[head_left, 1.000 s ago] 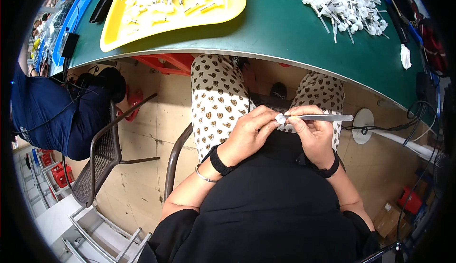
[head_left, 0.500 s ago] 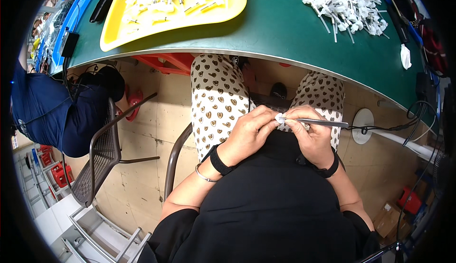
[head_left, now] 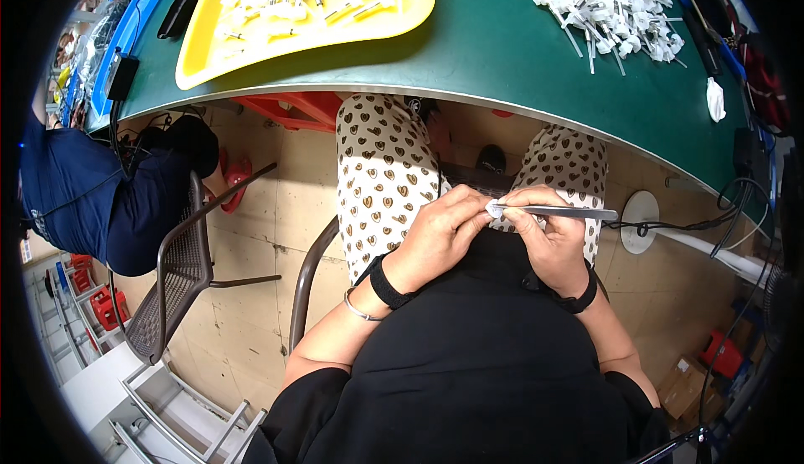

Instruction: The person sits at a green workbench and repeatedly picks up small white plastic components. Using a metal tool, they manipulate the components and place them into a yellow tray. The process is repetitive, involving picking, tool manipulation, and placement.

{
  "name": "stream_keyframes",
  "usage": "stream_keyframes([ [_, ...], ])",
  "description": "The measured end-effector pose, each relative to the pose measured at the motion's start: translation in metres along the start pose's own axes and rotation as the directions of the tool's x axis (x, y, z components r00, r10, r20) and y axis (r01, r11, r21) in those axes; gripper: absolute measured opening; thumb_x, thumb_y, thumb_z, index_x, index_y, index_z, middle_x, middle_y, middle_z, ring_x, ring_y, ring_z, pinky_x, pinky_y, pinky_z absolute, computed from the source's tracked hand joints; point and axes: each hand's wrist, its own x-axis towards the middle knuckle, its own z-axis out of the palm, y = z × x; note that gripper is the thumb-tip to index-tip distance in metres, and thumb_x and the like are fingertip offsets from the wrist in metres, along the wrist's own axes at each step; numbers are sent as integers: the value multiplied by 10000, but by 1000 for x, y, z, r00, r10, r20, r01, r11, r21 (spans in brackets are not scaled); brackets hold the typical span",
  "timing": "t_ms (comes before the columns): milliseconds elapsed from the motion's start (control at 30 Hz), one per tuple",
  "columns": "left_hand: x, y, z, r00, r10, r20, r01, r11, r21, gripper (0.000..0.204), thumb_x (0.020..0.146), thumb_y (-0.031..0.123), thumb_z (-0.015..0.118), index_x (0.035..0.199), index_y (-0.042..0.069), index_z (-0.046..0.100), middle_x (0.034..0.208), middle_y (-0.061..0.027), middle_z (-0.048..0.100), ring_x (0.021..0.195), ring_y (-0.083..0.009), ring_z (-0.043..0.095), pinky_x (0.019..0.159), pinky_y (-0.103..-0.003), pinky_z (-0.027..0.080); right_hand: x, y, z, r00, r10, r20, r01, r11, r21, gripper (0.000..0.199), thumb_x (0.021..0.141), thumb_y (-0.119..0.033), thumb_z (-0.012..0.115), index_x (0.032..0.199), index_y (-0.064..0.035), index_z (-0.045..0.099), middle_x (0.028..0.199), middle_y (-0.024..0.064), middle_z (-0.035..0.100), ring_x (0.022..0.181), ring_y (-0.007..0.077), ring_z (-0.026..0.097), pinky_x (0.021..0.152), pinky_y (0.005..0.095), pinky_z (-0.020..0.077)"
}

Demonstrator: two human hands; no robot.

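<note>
Over my lap, below the table edge, both hands meet at a small white plastic part (head_left: 494,208). My left hand (head_left: 444,228) is closed, pinching that part between thumb and fingertips. In my right hand (head_left: 546,234) lies a slim grey metal tool (head_left: 569,212) that looks like tweezers. Its handle end points right, and its tip reaches the white part. The fingers hide much of the part, so its full shape cannot be made out.
A yellow tray (head_left: 197,66) of white plastic pieces with metal pins stands on the green table (head_left: 486,54). Similar pieces form a pile (head_left: 615,12) at the right. A person in dark blue (head_left: 75,192) sits at the left beside a brown chair (head_left: 188,255). Cables (head_left: 737,196) hang at the right.
The tweezers-like tool has turned slightly in my right hand, its handle end now a little higher and farther right. Both hands stay at the same place.
</note>
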Motion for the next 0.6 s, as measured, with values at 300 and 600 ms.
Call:
stream_keyframes([
  [300, 0, 1, -1, 1000, 3, 17, -3, 1000, 24, 190, 952, -1, 730, 1141, -21, 742, 1015, -132, 718, 917, -272, 718, 800, -344, 579, 1, 1, -1, 1000, -4, 6, 5, 999, -45, 59, 964, -25, 746, 1004, 19, 750, 950, 98, 753, 836, 187, 712, 740, 311, 562],
  [600, -1, 0, -1, 999, 15, 33, -15, 1000, 7, 199, 955, -5, 725, 1152, -18, 740, 1028, -130, 713, 929, -273, 713, 808, -343, 577, 1, 3, -2, 1000, -8, 21, 9, 999, -35, 56, 963, -31, 748, 998, 11, 755, 941, 89, 749, 839, 178, 703, 742, 306, 554],
])
